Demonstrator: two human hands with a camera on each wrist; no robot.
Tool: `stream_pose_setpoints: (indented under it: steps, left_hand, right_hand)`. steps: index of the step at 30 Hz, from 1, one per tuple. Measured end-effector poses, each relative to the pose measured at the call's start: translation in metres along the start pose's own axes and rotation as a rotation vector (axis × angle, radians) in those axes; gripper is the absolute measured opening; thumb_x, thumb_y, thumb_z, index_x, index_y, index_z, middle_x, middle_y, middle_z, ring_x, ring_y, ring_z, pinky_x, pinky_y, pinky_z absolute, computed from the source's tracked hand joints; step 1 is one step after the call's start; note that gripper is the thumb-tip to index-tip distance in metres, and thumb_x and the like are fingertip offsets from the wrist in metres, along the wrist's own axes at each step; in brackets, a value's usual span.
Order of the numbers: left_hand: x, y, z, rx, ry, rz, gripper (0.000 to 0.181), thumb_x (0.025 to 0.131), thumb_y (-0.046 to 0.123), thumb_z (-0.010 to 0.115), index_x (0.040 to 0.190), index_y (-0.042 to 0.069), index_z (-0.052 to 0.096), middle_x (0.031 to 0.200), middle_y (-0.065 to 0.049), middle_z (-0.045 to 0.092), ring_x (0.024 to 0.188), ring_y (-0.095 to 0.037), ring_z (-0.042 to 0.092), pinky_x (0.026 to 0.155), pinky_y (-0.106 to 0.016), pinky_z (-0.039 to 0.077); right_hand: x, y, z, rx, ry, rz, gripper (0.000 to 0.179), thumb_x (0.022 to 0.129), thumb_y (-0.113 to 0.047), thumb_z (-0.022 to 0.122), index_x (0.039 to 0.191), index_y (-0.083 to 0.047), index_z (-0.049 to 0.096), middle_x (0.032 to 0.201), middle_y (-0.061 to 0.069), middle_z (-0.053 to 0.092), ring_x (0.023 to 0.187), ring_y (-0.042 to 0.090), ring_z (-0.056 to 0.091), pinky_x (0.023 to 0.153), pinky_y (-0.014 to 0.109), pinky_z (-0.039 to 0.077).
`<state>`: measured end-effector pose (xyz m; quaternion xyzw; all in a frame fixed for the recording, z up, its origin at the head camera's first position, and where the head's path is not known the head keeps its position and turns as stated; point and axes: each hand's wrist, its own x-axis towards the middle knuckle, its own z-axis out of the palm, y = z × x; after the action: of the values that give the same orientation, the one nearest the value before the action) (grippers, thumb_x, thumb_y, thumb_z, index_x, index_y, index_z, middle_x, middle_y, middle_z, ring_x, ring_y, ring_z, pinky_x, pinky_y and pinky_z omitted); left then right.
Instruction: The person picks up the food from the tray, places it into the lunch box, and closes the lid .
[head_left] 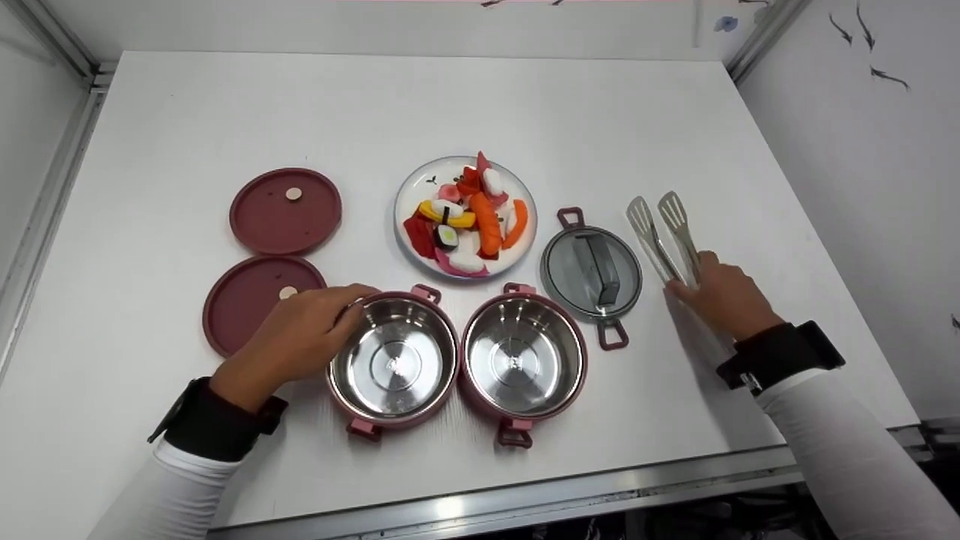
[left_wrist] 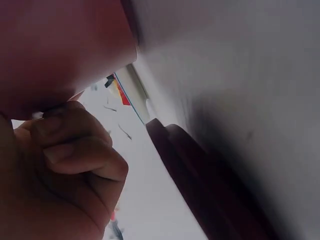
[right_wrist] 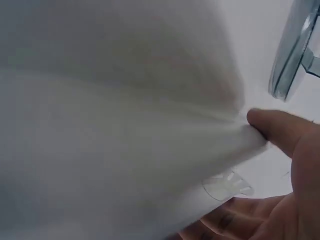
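Observation:
My left hand grips the rim of the left steel-lined red pot, thumb toward the inside. In the left wrist view its fingers curl against the red outer wall. A matching pot stands close at its right, the bare steel bottom showing in both. Over on the right, my right hand holds slotted metal tongs, heads pointing away and spread apart. Their handle fills much of the right wrist view, blurred, with the thumb along its edge.
Two dark red round lids lie at left, the nearer one partly behind my left hand. A plate of toy sushi sits beyond the pots. The grey handled lid lies between right pot and tongs. A metal edge borders the front.

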<state>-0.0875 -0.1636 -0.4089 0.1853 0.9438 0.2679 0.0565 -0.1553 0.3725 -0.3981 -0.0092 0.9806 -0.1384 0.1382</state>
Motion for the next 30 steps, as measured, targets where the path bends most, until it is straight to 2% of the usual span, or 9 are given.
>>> stream_pose_setpoints:
  steps: [5, 8, 11, 15, 20, 23, 26, 27, 30]
  left_hand:
    - [0.001, 0.003, 0.006, 0.007, -0.046, -0.011, 0.033, 0.106, 0.027, 0.043, 0.128, 0.021, 0.066, 0.112, -0.004, 0.074, 0.105, -0.027, 0.07, 0.088, -0.05, 0.053]
    - [0.002, 0.005, 0.008, 0.018, -0.051, -0.006, 0.032, 0.106, 0.026, 0.042, 0.129, 0.021, 0.064, 0.11, -0.005, 0.074, 0.103, -0.029, 0.071, 0.086, -0.051, 0.053]
    - [0.006, 0.008, 0.009, 0.04, -0.044, 0.011, 0.033, 0.105, 0.024, 0.042, 0.13, 0.02, 0.063, 0.106, -0.007, 0.075, 0.098, -0.03, 0.071, 0.081, -0.05, 0.054]
    - [0.014, 0.012, 0.007, 0.055, -0.061, 0.01, 0.035, 0.102, 0.022, 0.041, 0.13, 0.018, 0.062, 0.086, -0.006, 0.071, 0.082, -0.024, 0.066, 0.07, -0.041, 0.05]
    - [0.026, 0.011, 0.002, -0.01, -0.15, -0.024, 0.039, 0.096, 0.02, 0.042, 0.129, 0.019, 0.064, 0.066, -0.002, 0.055, 0.072, -0.019, 0.054, 0.065, -0.033, 0.04]
    - [0.03, 0.009, 0.001, -0.052, -0.184, -0.024, 0.04, 0.096, 0.022, 0.042, 0.129, 0.021, 0.065, 0.075, 0.0, 0.062, 0.078, -0.019, 0.057, 0.07, -0.034, 0.043]
    - [0.031, 0.004, 0.002, -0.093, -0.21, -0.018, 0.039, 0.101, 0.026, 0.039, 0.13, 0.024, 0.066, 0.096, 0.002, 0.072, 0.092, -0.018, 0.063, 0.083, -0.039, 0.049]
    - [0.032, 0.002, 0.002, -0.107, -0.216, -0.006, 0.039, 0.103, 0.028, 0.039, 0.13, 0.025, 0.066, 0.104, 0.003, 0.072, 0.099, -0.017, 0.064, 0.089, -0.041, 0.049]
    - [0.034, -0.004, 0.001, -0.175, -0.247, 0.026, 0.038, 0.107, 0.035, 0.036, 0.127, 0.026, 0.067, 0.112, 0.004, 0.071, 0.107, -0.016, 0.063, 0.097, -0.043, 0.049]
  right_hand:
    - [-0.014, -0.013, -0.009, 0.045, 0.158, -0.115, 0.059, 0.102, -0.032, 0.057, 0.136, 0.014, 0.045, 0.104, 0.033, 0.062, 0.093, 0.044, 0.061, 0.078, 0.057, 0.049]
    - [-0.021, -0.038, -0.016, 0.082, 0.231, -0.189, 0.058, 0.101, -0.029, 0.061, 0.139, 0.011, 0.046, 0.106, 0.03, 0.062, 0.1, 0.044, 0.06, 0.085, 0.059, 0.048]
    - [-0.025, -0.069, -0.019, 0.107, 0.268, -0.262, 0.059, 0.098, -0.029, 0.065, 0.141, 0.008, 0.048, 0.115, 0.029, 0.063, 0.107, 0.044, 0.06, 0.09, 0.058, 0.047]
    - [-0.024, -0.104, -0.018, 0.093, 0.271, -0.374, 0.054, 0.094, -0.025, 0.071, 0.135, 0.006, 0.056, 0.112, 0.025, 0.068, 0.097, 0.037, 0.064, 0.082, 0.05, 0.051]
    - [-0.016, -0.131, -0.018, 0.044, 0.209, -0.481, 0.042, 0.091, -0.015, 0.072, 0.126, 0.005, 0.062, 0.094, 0.015, 0.07, 0.074, 0.022, 0.058, 0.064, 0.035, 0.048]
    - [-0.014, -0.14, -0.018, 0.019, 0.176, -0.513, 0.041, 0.09, -0.011, 0.07, 0.127, 0.006, 0.062, 0.092, 0.013, 0.07, 0.071, 0.02, 0.056, 0.064, 0.033, 0.048]
    - [-0.012, -0.147, -0.018, -0.039, 0.165, -0.531, 0.04, 0.092, -0.013, 0.069, 0.126, 0.006, 0.062, 0.095, 0.015, 0.071, 0.075, 0.023, 0.061, 0.067, 0.038, 0.052]
    - [-0.012, -0.149, -0.018, -0.062, 0.166, -0.531, 0.04, 0.092, -0.014, 0.069, 0.125, 0.006, 0.062, 0.097, 0.016, 0.071, 0.078, 0.025, 0.064, 0.069, 0.04, 0.053]
    - [-0.011, -0.153, -0.017, -0.123, 0.152, -0.512, 0.04, 0.094, -0.019, 0.069, 0.125, 0.004, 0.062, 0.1, 0.017, 0.072, 0.082, 0.028, 0.067, 0.072, 0.044, 0.055]
